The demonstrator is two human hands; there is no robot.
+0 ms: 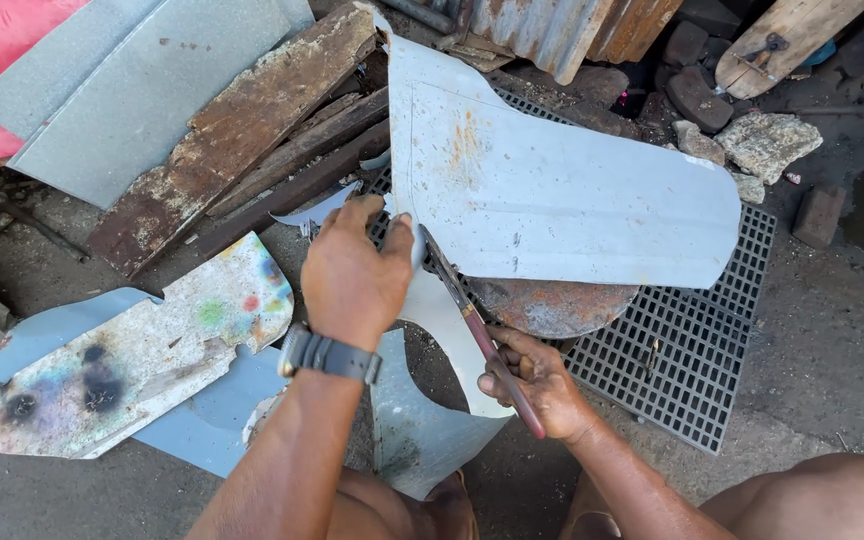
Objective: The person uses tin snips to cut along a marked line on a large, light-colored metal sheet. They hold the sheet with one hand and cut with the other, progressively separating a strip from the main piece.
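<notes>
Right hand (pixel 537 385) is wrapped tight around the reddish handles of a pair of tin snips (pixel 477 325), blades pointing up and away into the cut. Left hand (pixel 352 275), with a dark watch (pixel 329 354) on the wrist, is pinching the edge of the pale grey metal sheet (pixel 552 195) right beside the snip blades, fingers curled over the cut edge. The sheet itself is big, curved along its far-right side, with some rust staining near its middle, and a cut strip of it hangs down toward the knees.

Under the sheet there's a rusty round disc (pixel 552 305) poking out, sitting on a black plastic grid mat (pixel 692 350) that lies on the bare concrete ground (pixel 822 350). Off the mat's left edge lies a paint-stained scrap panel (pixel 142 360) on top of a bluish sheet.

Further back it's a proper scrap-yard mess: rusty planks and bars (pixel 252 120) leaning together, a flat grey sheet (pixel 132 90) over something red in the far-left corner, corrugated metal (pixel 562 30) at the top, and broken stones (pixel 762 140) with a wooden board (pixel 782 40) at the far right.
</notes>
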